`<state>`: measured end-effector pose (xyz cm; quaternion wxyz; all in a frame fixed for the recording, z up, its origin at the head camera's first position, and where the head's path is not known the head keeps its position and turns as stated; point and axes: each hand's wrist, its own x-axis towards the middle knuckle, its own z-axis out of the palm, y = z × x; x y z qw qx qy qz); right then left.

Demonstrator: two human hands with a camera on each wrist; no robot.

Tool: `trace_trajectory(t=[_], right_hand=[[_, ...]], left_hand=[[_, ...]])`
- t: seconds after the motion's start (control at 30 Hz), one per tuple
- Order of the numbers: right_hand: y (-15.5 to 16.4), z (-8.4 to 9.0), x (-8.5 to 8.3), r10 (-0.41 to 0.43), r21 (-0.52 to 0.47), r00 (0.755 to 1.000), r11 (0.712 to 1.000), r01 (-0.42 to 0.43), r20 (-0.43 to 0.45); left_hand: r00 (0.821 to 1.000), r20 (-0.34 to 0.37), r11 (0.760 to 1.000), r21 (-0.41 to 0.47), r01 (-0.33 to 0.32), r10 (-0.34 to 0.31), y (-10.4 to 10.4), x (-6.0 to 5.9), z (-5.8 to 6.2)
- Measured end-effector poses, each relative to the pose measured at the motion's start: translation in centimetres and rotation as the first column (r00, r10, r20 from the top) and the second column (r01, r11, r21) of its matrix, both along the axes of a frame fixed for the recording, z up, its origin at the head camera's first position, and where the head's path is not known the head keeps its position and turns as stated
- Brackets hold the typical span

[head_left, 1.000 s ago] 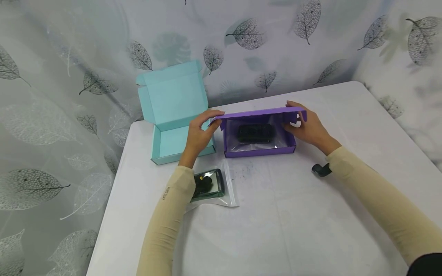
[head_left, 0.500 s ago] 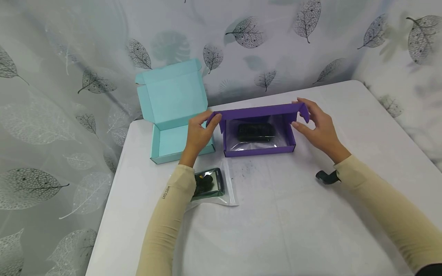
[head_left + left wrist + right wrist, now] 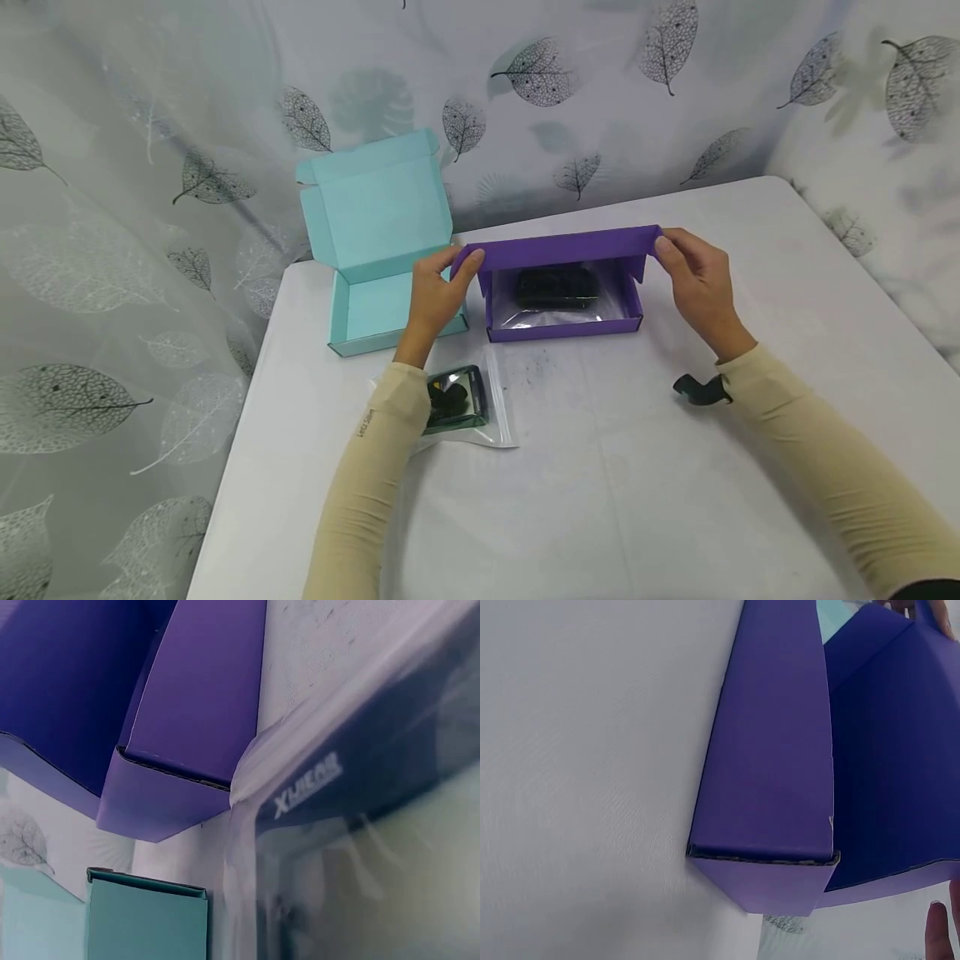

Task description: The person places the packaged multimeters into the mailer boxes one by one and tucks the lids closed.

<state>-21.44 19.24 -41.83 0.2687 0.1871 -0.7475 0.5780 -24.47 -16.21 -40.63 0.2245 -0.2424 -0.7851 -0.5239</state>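
Pinching the purple cardboard box's lid (image 3: 558, 247) at both corners, left hand (image 3: 435, 296) and right hand (image 3: 701, 283) fingers gripping; advise lowering evenly, side flaps tucked inside walls.

Head cam high, facing down-fwd, wrist cams v. close — all share purple box (image 3: 564, 321).

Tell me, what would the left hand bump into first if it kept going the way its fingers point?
Probably nothing new: the left hand already pinches the purple cardboard box's lid. Beyond lies the leaf-patterned curtain; depth is unclear.
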Motion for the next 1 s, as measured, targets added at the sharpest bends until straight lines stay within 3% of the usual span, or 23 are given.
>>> trace_trajectory(t=[0.17,0.4,0.73,1.0], right_hand=[[0.1,-1.1,-0.4,-0.049,-0.037,0.999,0.998,0.049,0.018],[0.1,-1.9,-0.5,-0.060,-0.088,0.998,0.994,0.062,0.021],[-0.1,-2.6,-0.4,-0.109,-0.082,0.993,0.990,0.113,0.048],[0.0,-2.8,-0.4,-0.111,-0.064,0.991,0.991,0.116,0.076]], left_hand=[[1.000,0.017,1.000,-0.019,-0.006,0.006,-0.2,-0.3,-0.8],[0.999,0.006,0.999,-0.020,-0.041,0.042,0.3,0.2,-1.2],[0.999,0.023,0.998,0.047,-0.049,0.048,1.5,3.1,1.0],[0.996,0.042,0.996,0.047,-0.080,0.078,1.7,3.3,0.9]])
